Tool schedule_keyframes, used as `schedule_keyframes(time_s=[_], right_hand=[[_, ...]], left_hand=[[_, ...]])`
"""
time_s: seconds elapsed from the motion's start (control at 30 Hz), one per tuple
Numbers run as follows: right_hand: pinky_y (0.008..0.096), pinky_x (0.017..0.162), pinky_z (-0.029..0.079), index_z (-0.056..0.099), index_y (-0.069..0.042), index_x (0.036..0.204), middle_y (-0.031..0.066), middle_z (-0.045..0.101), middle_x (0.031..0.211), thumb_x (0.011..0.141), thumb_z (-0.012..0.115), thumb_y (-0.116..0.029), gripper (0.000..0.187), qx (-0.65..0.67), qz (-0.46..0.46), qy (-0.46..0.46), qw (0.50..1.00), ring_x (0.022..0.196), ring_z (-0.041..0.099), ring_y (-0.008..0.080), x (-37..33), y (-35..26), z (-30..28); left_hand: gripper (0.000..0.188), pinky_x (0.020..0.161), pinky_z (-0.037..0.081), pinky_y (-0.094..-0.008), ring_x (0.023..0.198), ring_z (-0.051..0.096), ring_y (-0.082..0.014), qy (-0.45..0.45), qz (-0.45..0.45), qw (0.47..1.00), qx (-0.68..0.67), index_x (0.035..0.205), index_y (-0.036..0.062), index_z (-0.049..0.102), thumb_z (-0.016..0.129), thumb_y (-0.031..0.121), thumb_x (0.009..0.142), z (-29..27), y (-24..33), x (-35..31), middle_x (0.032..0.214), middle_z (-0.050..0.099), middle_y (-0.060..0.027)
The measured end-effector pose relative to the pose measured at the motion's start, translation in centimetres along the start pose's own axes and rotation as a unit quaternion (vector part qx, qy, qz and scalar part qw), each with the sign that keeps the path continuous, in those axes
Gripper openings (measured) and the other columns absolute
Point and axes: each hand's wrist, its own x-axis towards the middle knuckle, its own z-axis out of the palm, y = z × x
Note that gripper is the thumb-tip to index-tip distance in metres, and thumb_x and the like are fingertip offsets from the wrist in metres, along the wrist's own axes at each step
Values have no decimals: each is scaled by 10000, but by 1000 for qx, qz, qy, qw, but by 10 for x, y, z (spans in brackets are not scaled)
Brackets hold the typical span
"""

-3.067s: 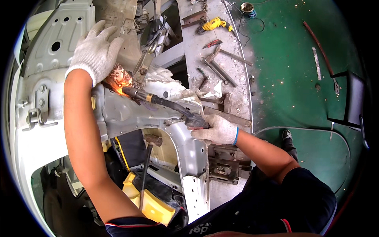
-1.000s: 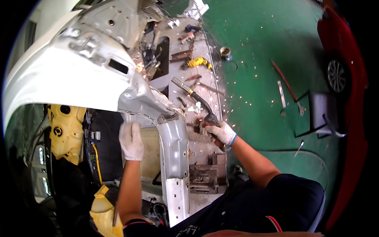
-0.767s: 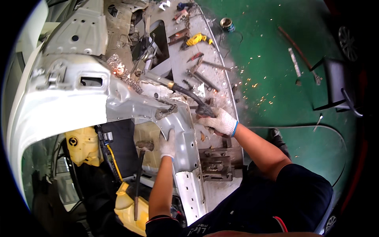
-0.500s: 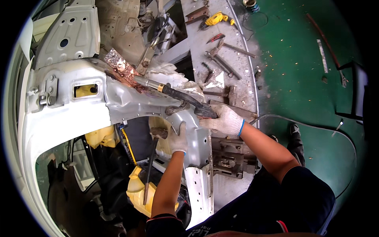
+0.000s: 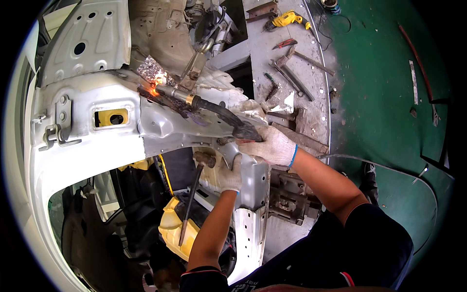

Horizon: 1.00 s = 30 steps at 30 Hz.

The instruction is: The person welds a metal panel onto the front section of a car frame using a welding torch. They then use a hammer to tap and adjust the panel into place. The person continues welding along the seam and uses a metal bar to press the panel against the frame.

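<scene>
My right hand (image 5: 275, 146), in a white knit glove with a blue cuff, grips a welding torch (image 5: 219, 114). The torch's metal tip touches or nearly touches a dark, scorched seam on the silver car body (image 5: 168, 124). Bright orange glow and flame show there, beside a speckled silvery strip (image 5: 150, 68). My left hand (image 5: 230, 175), also gloved, lies around the edge of a grey body pillar (image 5: 254, 182); its thumb shows, and most of its fingers are hidden. Right beside those fingers is the head of a hammer (image 5: 193, 187), its handle slanting down over yellow foam (image 5: 177, 226).
A grey metal platform holds a yellow power drill (image 5: 292, 19), a hammer (image 5: 291, 51), wrenches (image 5: 293, 80) and pliers (image 5: 285, 44). A cable (image 5: 379, 158) runs over the green floor (image 5: 374, 87). A clamp (image 5: 193, 73) stands close to the torch tip. A person's shoe (image 5: 370, 169) shows at right.
The torch tip has moved left along the seam, and a bright orange glow now burns at it. The whole view has shifted, so the car body sits further right. Both hands keep their places.
</scene>
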Motion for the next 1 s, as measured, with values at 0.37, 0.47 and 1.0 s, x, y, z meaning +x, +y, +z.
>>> schedule_keyframes(time_s=[0.37,0.47,1.0], right_hand=[[289,513,480,716,-22,1091,11,647,745,904,828,-361,404,-58,46,49,996,576,583,100,-13,-20,4],[275,525,479,698,-29,1033,13,642,762,928,799,-264,277,-54,56,37,996,583,588,105,-16,-22,10],[371,522,472,681,-12,1049,61,589,655,985,674,-185,184,9,-5,74,997,517,536,198,-28,-33,42]], left_hand=[[904,1087,499,-476,1283,647,-436,-34,-39,994,-92,1478,-47,548,652,676,945,-1,3,-4,1360,672,-302],[891,1072,506,-491,1269,646,-446,-43,-51,997,-49,1457,-26,571,617,703,946,-2,-8,-4,1353,672,-302],[830,1059,524,-482,1231,670,-406,-66,-40,997,-21,1439,49,590,507,734,977,-17,0,2,1333,679,-238]])
